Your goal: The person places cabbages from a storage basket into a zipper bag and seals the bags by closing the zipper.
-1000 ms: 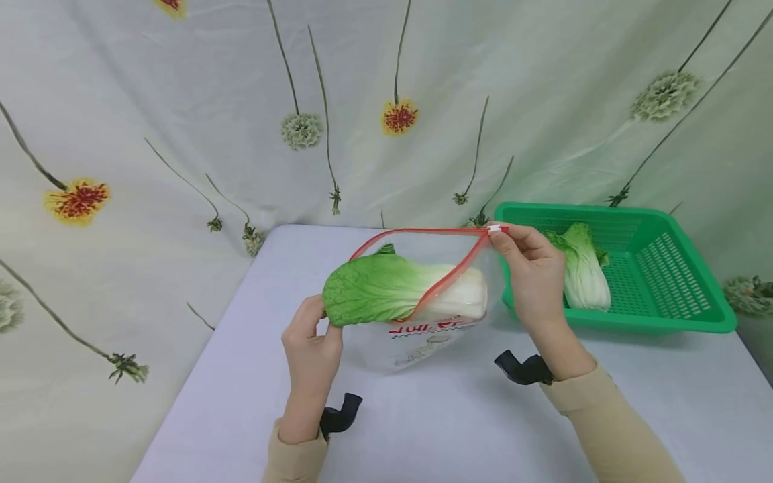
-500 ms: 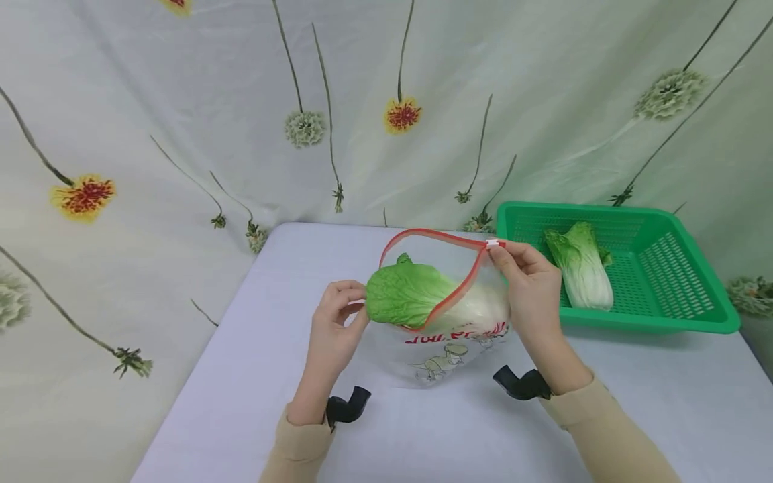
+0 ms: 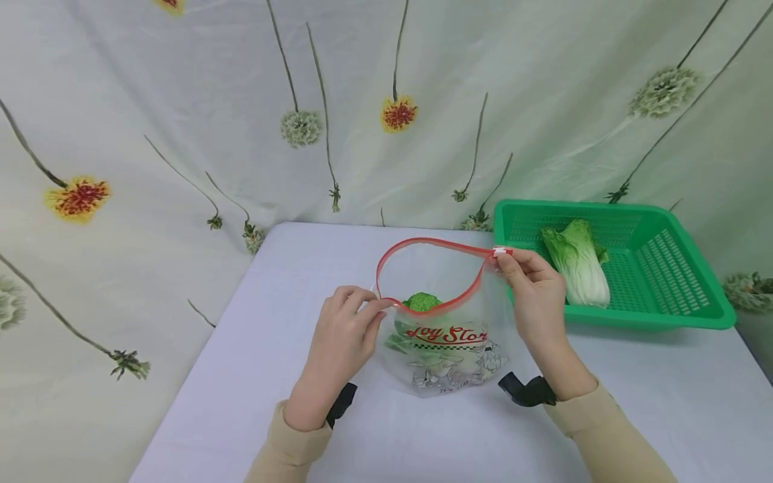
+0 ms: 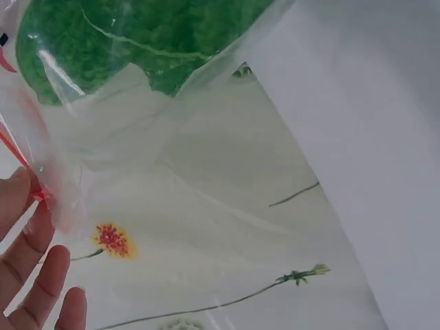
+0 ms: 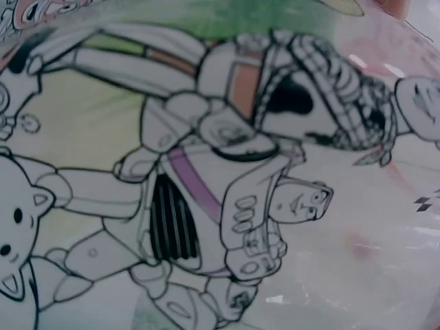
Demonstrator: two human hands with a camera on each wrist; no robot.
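Observation:
A clear zip bag (image 3: 447, 372) with a red zip rim and cartoon print hangs between my hands, its mouth gaping. Inside it is a Chinese cabbage (image 3: 422, 302); green leaf shows at the opening and blurred through the plastic. My left hand (image 3: 343, 329) pinches the left corner of the rim. In the left wrist view, its thumb and index finger meet at the red strip, below the cabbage leaf (image 4: 137, 41). At the right corner, by the white slider (image 3: 500, 252), my right hand (image 3: 536, 285) pinches the rim. The bag's print (image 5: 220, 185) fills the right wrist view.
A green plastic basket (image 3: 658, 318) stands at the back right of the white-covered table (image 3: 241, 376), with another Chinese cabbage (image 3: 578, 265) lying in it. A flower-patterned curtain (image 3: 356, 174) hangs behind the table.
The cabbage has slid from sticking out of the mouth down into the bag. My left hand has let go of its leaf and moved right to the rim. My right hand has lowered slightly.

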